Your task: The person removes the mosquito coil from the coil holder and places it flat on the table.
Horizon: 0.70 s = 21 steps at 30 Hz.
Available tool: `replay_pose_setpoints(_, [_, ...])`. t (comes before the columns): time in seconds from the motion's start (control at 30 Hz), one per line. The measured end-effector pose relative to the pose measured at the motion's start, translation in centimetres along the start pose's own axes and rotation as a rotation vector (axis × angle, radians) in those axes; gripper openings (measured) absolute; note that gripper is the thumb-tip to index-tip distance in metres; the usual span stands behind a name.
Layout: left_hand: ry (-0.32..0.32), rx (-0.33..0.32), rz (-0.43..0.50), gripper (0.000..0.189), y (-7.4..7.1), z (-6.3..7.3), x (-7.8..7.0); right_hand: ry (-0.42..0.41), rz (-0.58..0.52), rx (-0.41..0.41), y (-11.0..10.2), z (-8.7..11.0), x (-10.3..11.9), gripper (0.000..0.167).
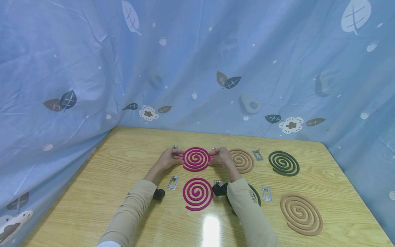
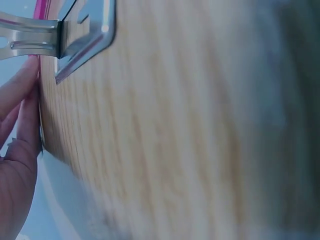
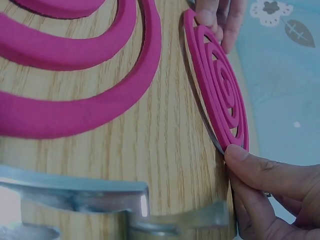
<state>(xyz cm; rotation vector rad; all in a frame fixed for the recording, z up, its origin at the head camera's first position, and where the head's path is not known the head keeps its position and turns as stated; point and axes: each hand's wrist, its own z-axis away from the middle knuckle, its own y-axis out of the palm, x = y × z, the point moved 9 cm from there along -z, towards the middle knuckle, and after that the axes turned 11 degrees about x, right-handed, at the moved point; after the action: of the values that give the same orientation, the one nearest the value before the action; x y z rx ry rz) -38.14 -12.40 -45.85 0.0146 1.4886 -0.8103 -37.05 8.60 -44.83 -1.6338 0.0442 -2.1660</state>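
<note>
A pink mosquito coil (image 1: pixel 196 159) lies between my two hands near the back of the table. My left hand (image 1: pixel 169 158) pinches its left edge, and my right hand (image 1: pixel 220 156) pinches the right edge. In the right wrist view the coil (image 3: pixel 220 82) appears just over the wood, with the right thumb (image 3: pixel 237 152) on its near rim. Closer to me lies a second pink coil (image 1: pixel 198 194), flat on the table. The left wrist view shows fingers (image 2: pixel 25 105) at its left side, beside a bent metal coil stand (image 2: pixel 85 37).
To the right are two tan coils (image 1: pixel 241 160) (image 1: pixel 301 214) and a dark green coil (image 1: pixel 284 163). Another green coil (image 1: pixel 255 196) is partly under my right forearm. Several metal stands, such as one at left (image 1: pixel 173 183) and one at right (image 1: pixel 266 194), lie among them. A blue curtain (image 1: pixel 191 68) hangs behind.
</note>
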Motion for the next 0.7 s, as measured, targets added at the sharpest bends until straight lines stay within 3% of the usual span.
replay_pose_setpoints(0.27, [-0.025, -0.008, -0.015, 0.037, 0.10, 0.00, 0.01, -0.001, 0.007, -0.004, 0.05, 0.38, 0.35, 0.039])
replay_pose_setpoints(0.7, [-0.016, -0.007, -0.041, 0.037, 0.28, -0.40, -0.41, 0.018, 0.110, -0.093, -0.77, 0.46, -0.18, 0.033])
